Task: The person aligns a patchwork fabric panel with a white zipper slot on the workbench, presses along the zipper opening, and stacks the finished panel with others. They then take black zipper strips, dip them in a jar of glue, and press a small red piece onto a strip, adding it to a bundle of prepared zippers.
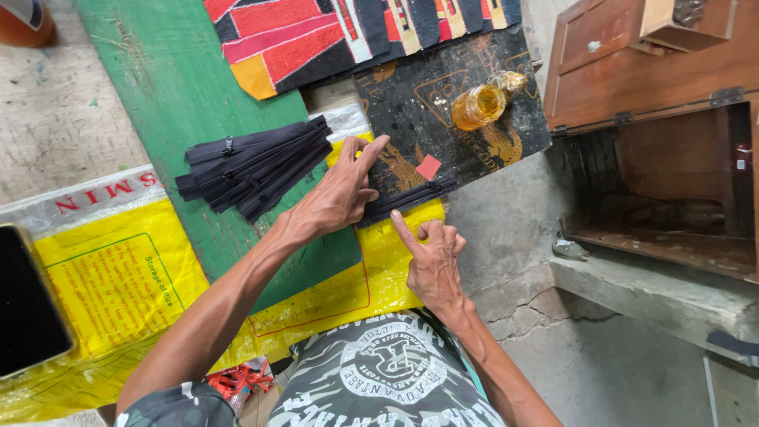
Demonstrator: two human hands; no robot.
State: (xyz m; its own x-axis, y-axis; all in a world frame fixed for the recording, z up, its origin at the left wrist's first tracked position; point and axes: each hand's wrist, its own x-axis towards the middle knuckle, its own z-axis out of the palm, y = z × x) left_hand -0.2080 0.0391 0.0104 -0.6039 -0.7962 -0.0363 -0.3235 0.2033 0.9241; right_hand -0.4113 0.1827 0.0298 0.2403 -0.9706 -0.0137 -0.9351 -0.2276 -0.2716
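My left hand (338, 194) lies flat with fingers spread, pressing on a small bundle of black zippers (411, 196) that rests on a yellow plastic sack (118, 277). My right hand (433, 257) is just below it, index finger stretched out and touching the sack beside the near edge of that bundle, other fingers curled. A larger pile of black zippers (253, 166) lies to the left on a green board (170, 87).
A black printed cloth (466, 142) holds a small red square (428, 167) and an amber glass bottle (481, 103) lying on its side. A patterned red and black fabric (316, 35) lies behind. An open wooden box (664, 158) stands right; a dark phone (28, 304) lies left.
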